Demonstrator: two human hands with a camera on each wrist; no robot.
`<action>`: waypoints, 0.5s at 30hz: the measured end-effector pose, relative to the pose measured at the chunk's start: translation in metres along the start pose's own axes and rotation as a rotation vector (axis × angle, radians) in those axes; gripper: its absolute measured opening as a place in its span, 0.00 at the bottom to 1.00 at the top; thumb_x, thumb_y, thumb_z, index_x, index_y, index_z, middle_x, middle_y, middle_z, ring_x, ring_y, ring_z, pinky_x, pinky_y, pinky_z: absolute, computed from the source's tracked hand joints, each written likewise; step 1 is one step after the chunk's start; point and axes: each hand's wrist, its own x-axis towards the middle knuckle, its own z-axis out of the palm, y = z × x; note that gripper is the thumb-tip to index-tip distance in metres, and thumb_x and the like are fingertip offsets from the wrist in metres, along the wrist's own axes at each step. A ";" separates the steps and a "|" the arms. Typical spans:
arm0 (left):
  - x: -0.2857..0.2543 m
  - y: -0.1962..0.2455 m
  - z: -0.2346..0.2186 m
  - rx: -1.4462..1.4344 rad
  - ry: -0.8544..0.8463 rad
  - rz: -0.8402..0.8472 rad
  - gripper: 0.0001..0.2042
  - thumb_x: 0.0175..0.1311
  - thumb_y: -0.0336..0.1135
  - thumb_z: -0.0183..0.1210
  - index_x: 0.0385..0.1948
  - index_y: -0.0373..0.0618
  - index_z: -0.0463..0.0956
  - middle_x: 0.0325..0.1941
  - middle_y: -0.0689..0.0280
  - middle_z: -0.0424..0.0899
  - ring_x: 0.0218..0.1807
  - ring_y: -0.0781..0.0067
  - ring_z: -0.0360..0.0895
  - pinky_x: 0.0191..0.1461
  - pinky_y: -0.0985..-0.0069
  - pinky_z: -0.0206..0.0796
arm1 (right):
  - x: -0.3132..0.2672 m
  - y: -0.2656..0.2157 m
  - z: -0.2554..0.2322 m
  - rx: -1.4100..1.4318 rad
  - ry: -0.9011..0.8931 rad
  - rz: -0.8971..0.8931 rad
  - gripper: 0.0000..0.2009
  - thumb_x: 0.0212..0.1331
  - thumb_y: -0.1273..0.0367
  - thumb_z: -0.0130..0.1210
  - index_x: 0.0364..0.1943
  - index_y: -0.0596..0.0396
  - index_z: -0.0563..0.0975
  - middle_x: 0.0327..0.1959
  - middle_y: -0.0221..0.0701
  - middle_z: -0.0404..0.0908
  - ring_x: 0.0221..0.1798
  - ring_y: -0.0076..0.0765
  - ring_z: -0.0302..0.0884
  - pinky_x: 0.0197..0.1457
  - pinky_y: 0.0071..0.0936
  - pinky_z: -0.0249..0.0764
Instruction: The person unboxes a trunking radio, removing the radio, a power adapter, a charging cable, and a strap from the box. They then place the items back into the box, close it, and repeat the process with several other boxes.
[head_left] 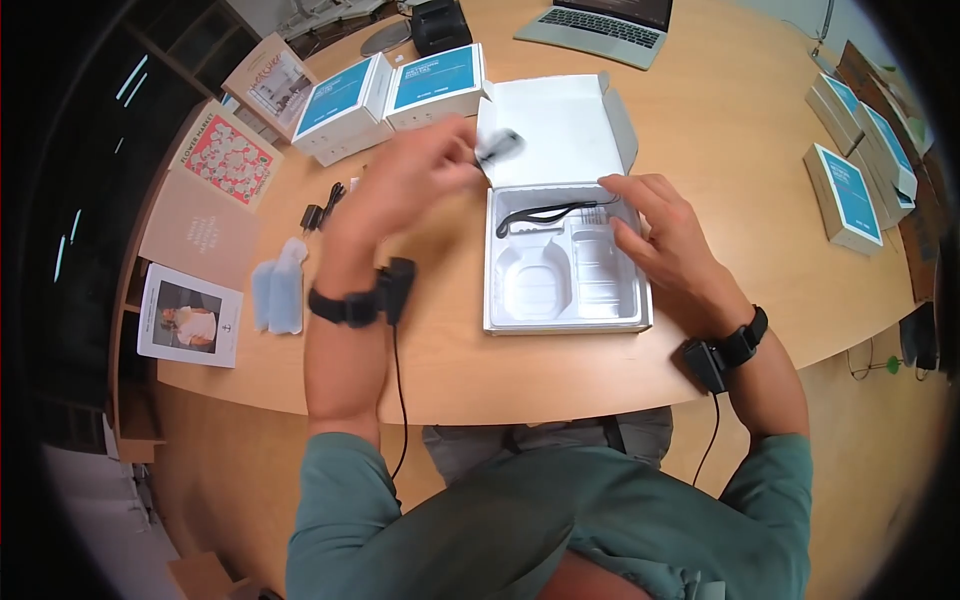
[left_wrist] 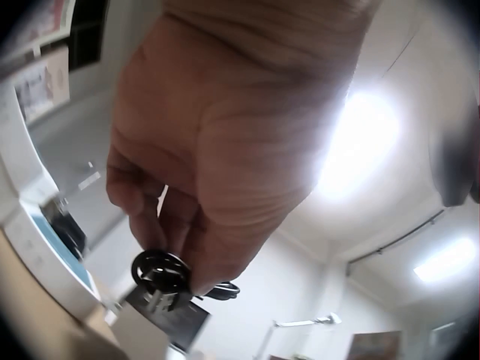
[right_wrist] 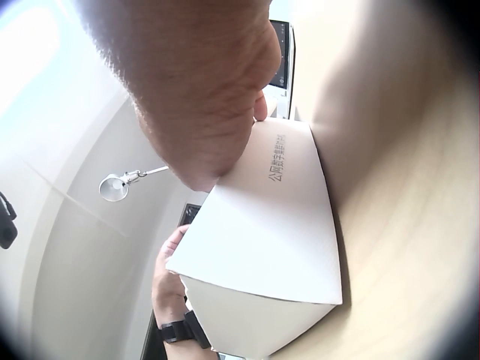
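Observation:
An open white box [head_left: 487, 265] lies in front of me, its lid [head_left: 555, 125] folded back. Inside, a moulded white tray [head_left: 572, 270] has several hollows, and a black strap [head_left: 545, 215] lies along its far side. In the head view my left hand [head_left: 425, 170], partly blurred, is raised beside the lid's left edge. Between its thumb and fingers it pinches a coiled black cable [left_wrist: 161, 274], seen in the left wrist view. My right hand [head_left: 665, 230] rests on the box's right rim, its fingertips over the far right corner of the tray.
A black adapter with its cord [head_left: 322, 212] and bluish plastic sleeves [head_left: 278, 290] lie left of the box. Blue-topped boxes [head_left: 435, 80] stand at the back left, more boxes [head_left: 845, 198] at the right. Books [head_left: 228, 155] line the left edge; a laptop [head_left: 600, 30] sits at the back.

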 end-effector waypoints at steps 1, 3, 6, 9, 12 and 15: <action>0.002 0.011 0.021 0.143 -0.037 0.056 0.08 0.69 0.31 0.65 0.46 0.42 0.81 0.36 0.57 0.89 0.38 0.61 0.88 0.45 0.65 0.78 | 0.000 0.000 -0.001 -0.005 -0.003 -0.001 0.19 0.66 0.72 0.63 0.62 0.56 0.83 0.56 0.43 0.87 0.61 0.53 0.80 0.63 0.44 0.79; 0.006 0.023 0.056 0.282 -0.068 0.113 0.07 0.69 0.31 0.65 0.45 0.43 0.80 0.38 0.55 0.89 0.40 0.55 0.89 0.45 0.62 0.79 | 0.000 0.000 -0.002 0.020 -0.014 -0.088 0.23 0.64 0.71 0.63 0.65 0.55 0.82 0.61 0.44 0.85 0.66 0.54 0.78 0.70 0.46 0.77; 0.012 0.023 0.090 0.463 -0.114 0.250 0.06 0.68 0.31 0.65 0.43 0.45 0.80 0.38 0.54 0.89 0.42 0.46 0.88 0.46 0.56 0.79 | 0.003 -0.006 -0.009 -0.037 -0.158 -0.141 0.25 0.62 0.67 0.65 0.65 0.55 0.82 0.65 0.43 0.84 0.73 0.58 0.73 0.77 0.50 0.72; 0.014 0.008 0.113 0.458 -0.016 0.337 0.05 0.66 0.31 0.64 0.40 0.45 0.83 0.35 0.55 0.87 0.43 0.47 0.88 0.46 0.53 0.80 | 0.000 -0.012 -0.011 -0.105 -0.258 -0.098 0.25 0.62 0.63 0.65 0.63 0.56 0.83 0.68 0.42 0.84 0.76 0.61 0.69 0.81 0.52 0.69; 0.005 0.004 0.114 0.427 -0.067 0.355 0.06 0.65 0.31 0.60 0.31 0.42 0.84 0.37 0.54 0.88 0.44 0.45 0.89 0.46 0.52 0.80 | 0.002 -0.011 -0.014 -0.147 -0.321 -0.092 0.24 0.63 0.61 0.65 0.62 0.56 0.85 0.69 0.42 0.83 0.78 0.62 0.67 0.81 0.53 0.69; 0.006 0.008 0.105 0.421 -0.138 0.367 0.06 0.67 0.29 0.59 0.36 0.41 0.86 0.37 0.52 0.88 0.45 0.44 0.89 0.48 0.53 0.81 | 0.003 -0.008 -0.011 -0.129 -0.337 -0.077 0.23 0.63 0.61 0.65 0.61 0.56 0.85 0.69 0.42 0.84 0.79 0.62 0.66 0.82 0.53 0.68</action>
